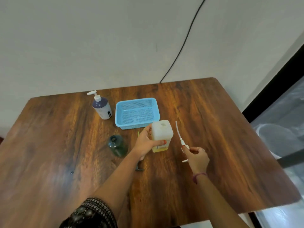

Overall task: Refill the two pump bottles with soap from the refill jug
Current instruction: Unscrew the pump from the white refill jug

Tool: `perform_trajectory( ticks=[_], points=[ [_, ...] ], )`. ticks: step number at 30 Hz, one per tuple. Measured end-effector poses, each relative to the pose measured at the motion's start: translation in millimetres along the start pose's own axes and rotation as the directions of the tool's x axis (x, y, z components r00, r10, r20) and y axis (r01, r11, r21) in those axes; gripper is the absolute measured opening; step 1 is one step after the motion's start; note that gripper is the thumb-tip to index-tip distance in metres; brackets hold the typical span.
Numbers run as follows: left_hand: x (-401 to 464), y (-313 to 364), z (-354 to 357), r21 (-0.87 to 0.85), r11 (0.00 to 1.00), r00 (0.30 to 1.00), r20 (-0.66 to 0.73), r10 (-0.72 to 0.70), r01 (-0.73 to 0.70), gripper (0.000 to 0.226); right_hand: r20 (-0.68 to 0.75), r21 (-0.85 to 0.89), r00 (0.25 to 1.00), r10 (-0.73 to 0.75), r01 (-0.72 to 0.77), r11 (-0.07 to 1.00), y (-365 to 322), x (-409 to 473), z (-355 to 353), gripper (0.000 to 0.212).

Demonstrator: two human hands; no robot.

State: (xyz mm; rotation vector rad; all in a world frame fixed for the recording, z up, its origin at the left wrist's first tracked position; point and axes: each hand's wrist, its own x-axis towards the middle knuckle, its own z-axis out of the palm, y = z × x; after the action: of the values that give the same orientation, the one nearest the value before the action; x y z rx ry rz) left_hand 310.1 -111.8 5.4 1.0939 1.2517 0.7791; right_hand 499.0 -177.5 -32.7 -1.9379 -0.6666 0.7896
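Observation:
My left hand [146, 143] grips a square translucent white bottle [162, 134] standing on the table; its neck is open and yellow liquid shows near its base. My right hand [196, 156] holds a white pump head [184, 145] with its long dip tube pointing up and away, just right of that bottle. A dark green bottle [117, 145] with an open neck stands to the left of my left hand. A white bottle with a purple top and white pump [102, 107] stands at the back left.
A blue mesh basket [137, 112] sits behind the square bottle on the wooden table [213, 112]. A small dark object [139, 168] lies under my left forearm. A black cable [181, 46] runs down the wall. The table's right edge borders a glass panel.

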Motion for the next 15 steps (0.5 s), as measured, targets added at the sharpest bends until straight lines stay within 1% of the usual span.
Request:
perform_trajectory(
  ticks=[4,8,15],
  points=[
    [6,-14,4,-0.018,0.999,0.999,0.007,-0.033,0.033,0.077,0.074,-0.078,0.995,-0.065,0.07,0.994,14,-4,3,0.017],
    [11,-19,2,-0.034,0.999,0.999,0.023,-0.041,0.042,0.075,0.122,-0.119,0.99,-0.063,0.078,0.99,26,-4,9,0.018],
    [15,-23,-7,0.037,0.998,0.996,0.068,-0.052,0.05,0.07,0.16,-0.159,0.984,-0.081,0.107,0.981,31,0,12,0.023]
  ],
)
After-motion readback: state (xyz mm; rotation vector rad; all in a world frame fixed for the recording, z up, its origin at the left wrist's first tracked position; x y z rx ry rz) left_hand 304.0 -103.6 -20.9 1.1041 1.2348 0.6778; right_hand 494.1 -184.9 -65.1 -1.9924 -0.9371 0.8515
